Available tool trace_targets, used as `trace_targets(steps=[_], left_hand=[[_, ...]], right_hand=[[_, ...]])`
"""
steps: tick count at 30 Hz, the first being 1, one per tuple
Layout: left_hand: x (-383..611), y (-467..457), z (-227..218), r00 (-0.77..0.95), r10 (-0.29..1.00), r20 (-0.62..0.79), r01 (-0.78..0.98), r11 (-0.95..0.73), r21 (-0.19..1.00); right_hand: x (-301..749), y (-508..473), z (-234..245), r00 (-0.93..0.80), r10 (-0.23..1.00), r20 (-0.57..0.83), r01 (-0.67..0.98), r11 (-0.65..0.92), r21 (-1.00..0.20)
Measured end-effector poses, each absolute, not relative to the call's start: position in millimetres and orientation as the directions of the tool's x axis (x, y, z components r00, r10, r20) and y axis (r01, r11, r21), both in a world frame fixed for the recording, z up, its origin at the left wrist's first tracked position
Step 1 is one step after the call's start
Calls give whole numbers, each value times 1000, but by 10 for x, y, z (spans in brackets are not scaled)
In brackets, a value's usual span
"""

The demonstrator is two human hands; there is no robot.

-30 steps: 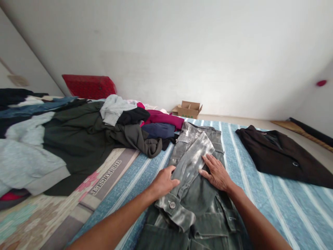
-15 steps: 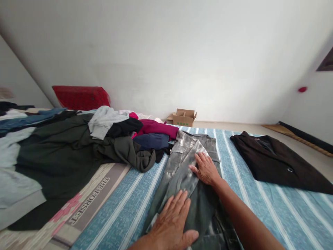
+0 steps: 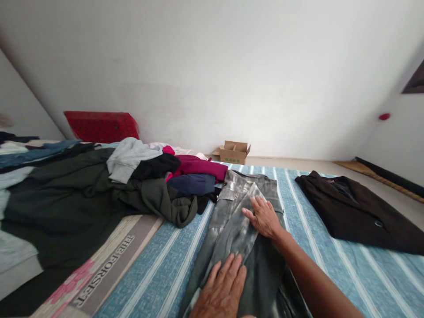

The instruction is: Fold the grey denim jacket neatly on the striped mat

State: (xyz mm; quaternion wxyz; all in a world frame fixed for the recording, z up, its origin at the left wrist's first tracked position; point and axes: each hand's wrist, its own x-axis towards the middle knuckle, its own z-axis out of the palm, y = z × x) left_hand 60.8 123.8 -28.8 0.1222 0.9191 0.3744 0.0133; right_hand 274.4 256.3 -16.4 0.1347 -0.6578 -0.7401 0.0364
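The grey jacket [image 3: 273,265] lies on the striped cloth [image 3: 311,207], just beside the pile [image 3: 149,194] of clothes. The left hand [image 3: 222,287] is flat on it, fingers spread. The right hand [image 3: 264,217] lies farther up, at the edge of the sleeve [image 3: 233,234]. Neither hand grabs anything. If they push unevenly, the sleeve could slide and wrinkle. A sideways shove could bump the jacket into the pile.
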Motion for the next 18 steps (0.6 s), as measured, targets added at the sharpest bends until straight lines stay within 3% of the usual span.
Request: trace_targets(steps=[6, 11, 15, 18], left_hand=[[568, 1292, -410, 743, 668, -50, 663, -724, 189], [564, 1274, -420, 739, 673, -22, 661, -718, 220], [577, 1328, -156, 741, 665, -95, 657, -687, 312], [675, 1643, 164, 671, 741, 12, 683, -625, 377]], right_hand=[[2679, 2773, -253, -66, 994, 89, 971, 84, -223], [2701, 2799, -381, -67, 993, 93, 972, 86, -220], [2701, 2797, -374, -57, 995, 79, 971, 74, -228], [2691, 2801, -369, -58, 995, 77, 968, 75, -240]])
